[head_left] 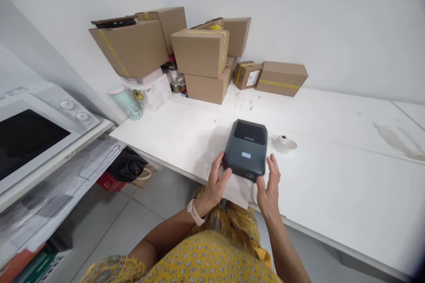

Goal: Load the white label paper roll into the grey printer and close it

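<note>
A dark grey label printer [241,162], with a black window at its back and a pale button on top, rests near the front edge of the white table. My left hand [217,182] grips its front left corner, thumb at the front and fingers along the side. At the front right corner is my right hand [269,191], thumb close to the case and fingers spread a little off the side; whether it touches cannot be told. A sheet of white paper [237,190] lies under the printer's front and hangs over the edge. Right of the printer stands a small white rounded object [283,141] with a dark top.
Cardboard boxes [199,53] are stacked at the back against the wall, with a long carton [282,78] to their right. A mint-green tumbler [126,102] stands at the left beside a white box [154,93]. A microwave [46,119] sits on a shelf further left.
</note>
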A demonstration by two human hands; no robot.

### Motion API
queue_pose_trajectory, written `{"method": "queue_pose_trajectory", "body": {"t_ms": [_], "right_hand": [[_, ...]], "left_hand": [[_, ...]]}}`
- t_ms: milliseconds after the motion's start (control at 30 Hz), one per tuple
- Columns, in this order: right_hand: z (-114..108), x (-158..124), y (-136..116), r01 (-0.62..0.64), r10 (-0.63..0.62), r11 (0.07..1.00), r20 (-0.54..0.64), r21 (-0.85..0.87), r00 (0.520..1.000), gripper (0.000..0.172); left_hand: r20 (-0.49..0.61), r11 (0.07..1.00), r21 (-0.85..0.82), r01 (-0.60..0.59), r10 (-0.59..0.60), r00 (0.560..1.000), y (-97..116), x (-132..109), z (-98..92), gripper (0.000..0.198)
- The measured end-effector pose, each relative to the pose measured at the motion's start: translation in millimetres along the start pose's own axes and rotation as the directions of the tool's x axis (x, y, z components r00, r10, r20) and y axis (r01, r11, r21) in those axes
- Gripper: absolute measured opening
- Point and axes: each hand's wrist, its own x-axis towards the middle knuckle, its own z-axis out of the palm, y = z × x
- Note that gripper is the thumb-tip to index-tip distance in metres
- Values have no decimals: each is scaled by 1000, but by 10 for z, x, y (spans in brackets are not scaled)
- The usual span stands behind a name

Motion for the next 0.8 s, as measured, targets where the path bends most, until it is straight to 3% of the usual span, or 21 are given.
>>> {"method": "queue_pose_trajectory", "body": {"t_ms": [100, 233, 333, 800], "right_hand": [[-3, -61, 97, -151, 150, 982, 24, 114, 988, 66], [73, -79, 161, -241, 226, 951, 97, 196, 969, 73], [133, -86, 168, -283, 269, 928, 89, 244, 959, 83], [98, -73, 94, -172, 166, 966, 44, 191, 985, 71]], "left_hand": [[-11, 997, 54, -51, 52, 999, -29, 17, -1, 60], [-23, 999, 25, -24, 24, 999, -113, 33, 29, 62], [-24, 1000, 11, -28, 28, 999, -162, 23, 48, 61], [-77, 973, 171, -153, 168, 983, -152, 91, 26, 57]]}}
